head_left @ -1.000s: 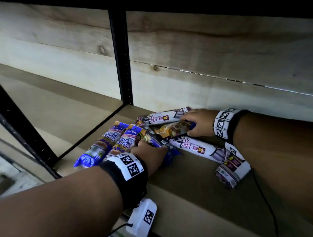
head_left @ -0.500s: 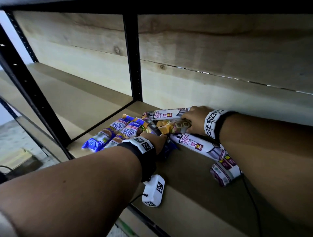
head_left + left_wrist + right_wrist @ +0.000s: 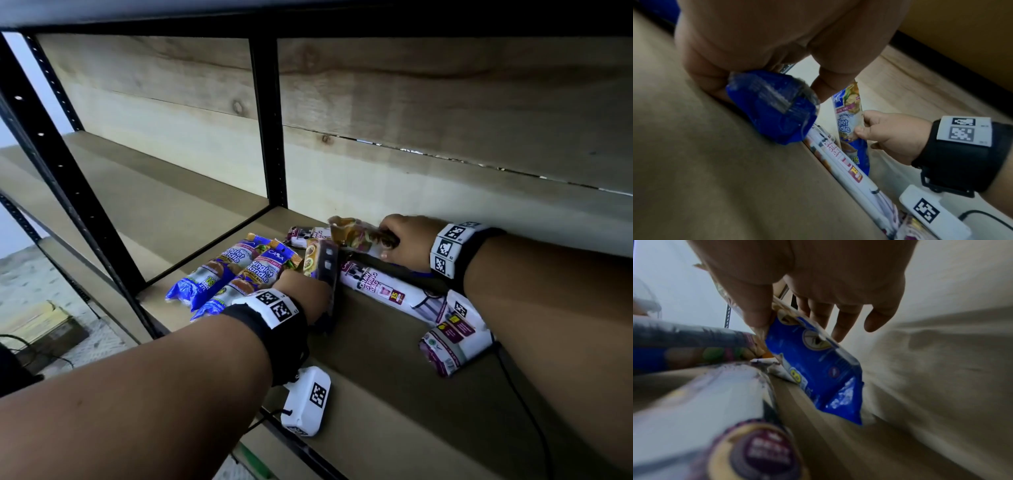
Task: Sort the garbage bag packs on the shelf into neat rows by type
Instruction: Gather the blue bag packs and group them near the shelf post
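I have both hands on blue singlet-handle packs, so the sort is mid-way. My left hand point(image 3: 303, 289) pinches the crimped blue end of one blue pack point(image 3: 320, 265), which stands on edge just right of the two blue packs already laid side by side point(image 3: 236, 274), their long axes running from the shelf point(image 3: 376, 359) front toward the back boards. My right hand point(image 3: 404, 241) grips another blue pack point(image 3: 359, 234) between thumb and fingers, lifted off the shelf behind those two laid packs, its long axis lying crosswise to theirs. I judge this one must turn to match them before it goes down beside the left-hand pack; the left hand is nearer the row. The white drawstring pack point(image 3: 387, 289) lies diagonally right of the row, apart from it, with another white pack point(image 3: 455, 337) at its near end.
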